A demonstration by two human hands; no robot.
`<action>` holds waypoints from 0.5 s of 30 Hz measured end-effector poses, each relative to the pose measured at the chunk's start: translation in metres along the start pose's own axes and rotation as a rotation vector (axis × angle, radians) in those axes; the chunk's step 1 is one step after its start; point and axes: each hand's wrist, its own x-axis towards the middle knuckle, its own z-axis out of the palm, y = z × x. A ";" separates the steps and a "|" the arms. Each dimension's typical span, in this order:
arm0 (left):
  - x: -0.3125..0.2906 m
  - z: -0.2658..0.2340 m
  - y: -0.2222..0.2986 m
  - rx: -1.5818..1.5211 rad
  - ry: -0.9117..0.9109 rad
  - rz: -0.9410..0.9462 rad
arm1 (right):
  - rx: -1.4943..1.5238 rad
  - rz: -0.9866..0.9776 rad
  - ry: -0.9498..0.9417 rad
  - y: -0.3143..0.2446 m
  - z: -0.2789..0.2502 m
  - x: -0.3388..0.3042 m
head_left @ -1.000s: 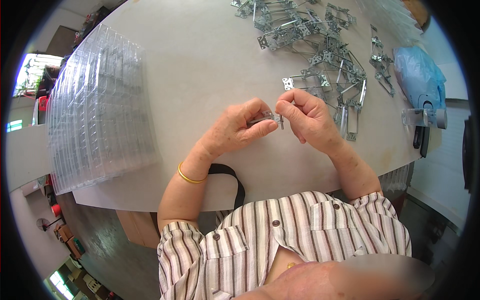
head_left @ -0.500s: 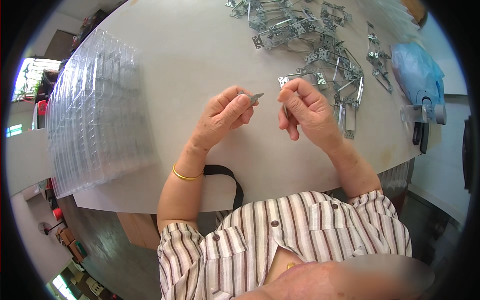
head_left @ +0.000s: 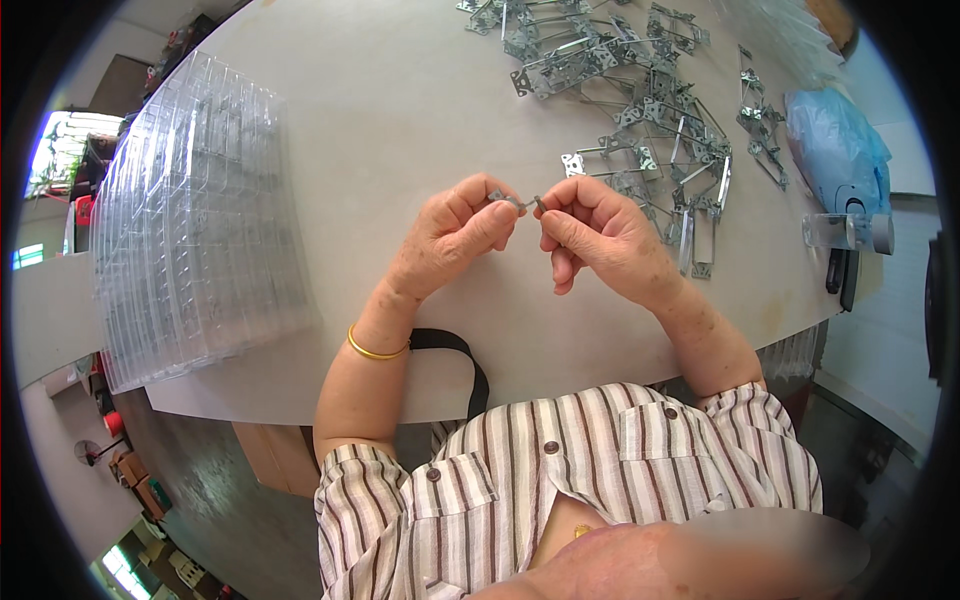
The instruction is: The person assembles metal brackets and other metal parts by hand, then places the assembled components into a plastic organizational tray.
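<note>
Between the thumb and fingers of my left hand (head_left: pixel 455 232) is a small grey metal piece (head_left: pixel 506 200), mostly covered by the fingertips. My right hand (head_left: pixel 612 240) pinches a second small metal part (head_left: pixel 540 204), whose full shape I cannot make out. The two parts meet, or nearly meet, in the narrow gap between my fingertips. Both hands hover over the pale table, close together. Just beyond my right hand lies a tangled heap of flat metal brackets (head_left: pixel 655 110) with holes and thin bars.
Stacked clear plastic trays (head_left: pixel 190 230) fill the left side of the pale table (head_left: pixel 400 110). A separate short row of brackets (head_left: pixel 760 120) lies at the far right, beside a blue plastic bag (head_left: pixel 838 150) and a clear cylindrical container (head_left: pixel 850 230). A black strap (head_left: pixel 465 360) hangs over the near edge.
My hands have come together. The right one moved left and slightly down, bringing its part up to the piece in my left hand, which has turned a little.
</note>
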 end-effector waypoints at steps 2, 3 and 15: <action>0.000 0.004 -0.002 0.035 0.002 0.069 | 0.002 0.012 -0.005 0.001 0.000 0.000; -0.001 0.003 -0.002 0.035 0.002 0.069 | 0.010 0.012 0.011 0.002 0.000 0.000; -0.004 0.005 0.000 0.106 -0.077 -0.028 | 0.011 0.072 0.017 -0.003 -0.008 0.001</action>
